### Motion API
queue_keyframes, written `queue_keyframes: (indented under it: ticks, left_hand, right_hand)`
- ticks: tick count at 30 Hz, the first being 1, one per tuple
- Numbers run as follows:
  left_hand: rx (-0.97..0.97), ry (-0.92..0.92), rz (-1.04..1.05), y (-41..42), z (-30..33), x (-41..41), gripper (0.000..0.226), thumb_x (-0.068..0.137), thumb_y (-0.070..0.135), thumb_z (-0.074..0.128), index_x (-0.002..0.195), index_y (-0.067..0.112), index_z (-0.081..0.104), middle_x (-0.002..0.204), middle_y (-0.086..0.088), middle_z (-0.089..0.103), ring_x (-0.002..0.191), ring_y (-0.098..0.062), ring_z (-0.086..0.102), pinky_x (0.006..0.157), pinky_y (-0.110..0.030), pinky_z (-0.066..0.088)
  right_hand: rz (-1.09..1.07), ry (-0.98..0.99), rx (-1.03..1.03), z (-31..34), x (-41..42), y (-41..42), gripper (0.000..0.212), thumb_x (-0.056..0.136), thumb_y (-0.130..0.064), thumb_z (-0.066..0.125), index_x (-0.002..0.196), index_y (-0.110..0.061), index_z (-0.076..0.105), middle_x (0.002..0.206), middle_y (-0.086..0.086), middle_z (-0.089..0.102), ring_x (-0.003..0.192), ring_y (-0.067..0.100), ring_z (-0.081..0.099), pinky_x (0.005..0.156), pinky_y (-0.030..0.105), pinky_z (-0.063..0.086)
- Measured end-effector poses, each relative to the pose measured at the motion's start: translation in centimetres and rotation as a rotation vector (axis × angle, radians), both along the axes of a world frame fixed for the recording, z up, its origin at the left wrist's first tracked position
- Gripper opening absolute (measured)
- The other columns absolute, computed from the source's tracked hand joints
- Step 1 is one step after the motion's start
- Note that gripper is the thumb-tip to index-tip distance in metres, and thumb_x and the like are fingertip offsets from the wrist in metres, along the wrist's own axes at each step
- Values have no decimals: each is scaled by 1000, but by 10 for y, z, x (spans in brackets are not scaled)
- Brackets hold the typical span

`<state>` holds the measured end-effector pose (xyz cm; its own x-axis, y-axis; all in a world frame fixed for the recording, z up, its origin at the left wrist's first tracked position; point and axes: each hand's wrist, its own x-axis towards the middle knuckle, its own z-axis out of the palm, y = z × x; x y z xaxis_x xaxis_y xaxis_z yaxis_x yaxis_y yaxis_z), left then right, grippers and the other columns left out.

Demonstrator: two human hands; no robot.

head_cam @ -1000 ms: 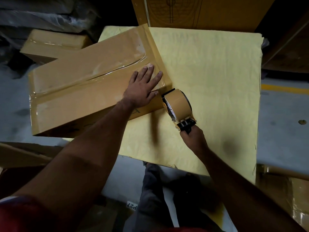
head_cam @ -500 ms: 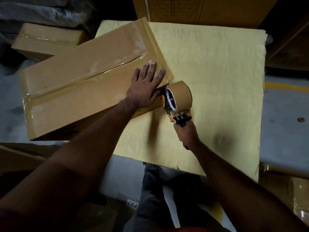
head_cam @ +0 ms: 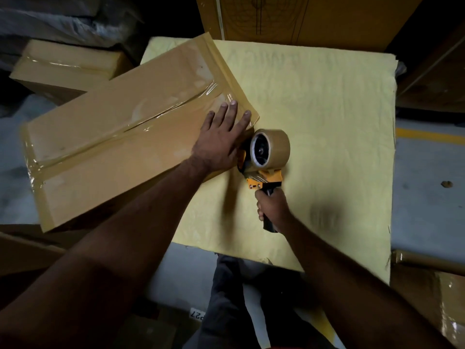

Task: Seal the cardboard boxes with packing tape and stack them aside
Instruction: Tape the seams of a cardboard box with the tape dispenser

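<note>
Two hands work at the middle of the head view. The left hand lies flat, fingers straight and spread, pressing on the near right end of a long flat cardboard box. That box runs slantwise from the lower left toward the upper middle of the frame, resting partly on a pale yellow sheet that covers the work surface. Glossy tape already runs along its middle seam and across both ends. The right hand has its fingers wrapped tight round the black handle of a yellow tape dispenser, whose brown roll sits just beside the box's near right corner, touching or nearly touching the edge below the left thumb; the contact itself is hidden by the hand.

Judging from this, the step in hand is taping the side edge at that corner. To do it well, the flat hand should hold the box firmly down so it does not slide on the sheet, while the dispenser is kept pressed against the cardboard and drawn in one steady line, square to the edge. The tape needs smoothing with the palm, since wrinkles already show along the seam.

In the upper left lies another taped box, set aside. A large carton stands along the top edge, and more cardboard shows at the lower right.
</note>
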<state>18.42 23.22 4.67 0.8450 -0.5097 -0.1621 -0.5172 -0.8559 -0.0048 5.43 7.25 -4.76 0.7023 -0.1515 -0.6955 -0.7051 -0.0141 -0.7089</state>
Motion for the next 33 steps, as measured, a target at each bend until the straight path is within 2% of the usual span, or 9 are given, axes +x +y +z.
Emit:
queue_keyframes:
  ticks: [6,9,12,15,17,20,24,28,33]
  left_hand:
    - [-27,16,45,-1,0,-4,81,83,27,32,160,23,6,166,-17,-1,153,-36,2,122,-54,8]
    - [-25,-75,121,-9,0,-24,82,85,19,44,159,14,9,165,-20,2,153,-36,1,122,-54,6]
    - [-89,-132,224,-29,-9,-67,84,86,23,48,158,8,8,164,-24,-5,152,-39,-3,122,-55,0]
    - [-48,74,213,-62,-32,-121,82,94,21,48,159,11,-1,159,-19,-25,152,-37,-11,121,-51,-10]
    - [22,329,138,-88,-49,-147,77,98,20,48,158,9,2,162,-23,-18,152,-38,-3,123,-49,-2]
    - [91,591,7,-125,-70,-170,80,99,32,51,158,8,3,164,-23,-6,152,-37,7,122,-46,11]
    - [86,607,-44,-166,-79,-181,78,100,40,48,159,11,5,165,-17,5,152,-33,11,121,-42,15]
    - [63,629,-48,-186,-81,-180,77,101,40,47,159,12,5,166,-16,8,152,-32,10,122,-41,16]
    - [34,612,10,-182,-79,-176,74,101,37,49,158,9,11,164,-17,15,150,-32,17,121,-41,21]
  right_hand:
    - [14,-162,-326,-19,-23,-17,13,76,-32,60,68,-23,55,63,3,61,65,33,63,64,42,52]
    - [-88,-193,-287,-21,-27,-35,24,69,-46,58,73,-23,58,67,5,64,68,36,63,66,52,56]
    - [-139,-196,-278,-12,-30,-60,27,68,-46,56,77,-20,59,71,4,61,70,32,58,68,52,52]
    - [-74,-198,-303,2,-41,-88,30,71,-28,54,90,-6,55,77,9,57,72,32,55,63,39,43]
    - [-10,-177,-337,0,-51,-105,23,75,-11,58,96,-4,52,84,12,55,77,34,55,65,37,43]
    - [67,-79,-481,-22,-68,-135,42,74,-2,68,114,1,54,106,20,60,97,40,60,81,47,54]
    - [176,2,-607,-52,-92,-174,56,76,-5,71,125,7,49,122,27,53,113,47,53,91,54,49]
    - [328,-9,-703,-72,-101,-205,55,83,-9,72,130,7,47,126,28,51,117,46,50,99,50,41]
    - [188,-97,-949,-63,-100,-197,32,91,-23,65,117,-3,60,115,19,59,106,37,57,83,47,49]
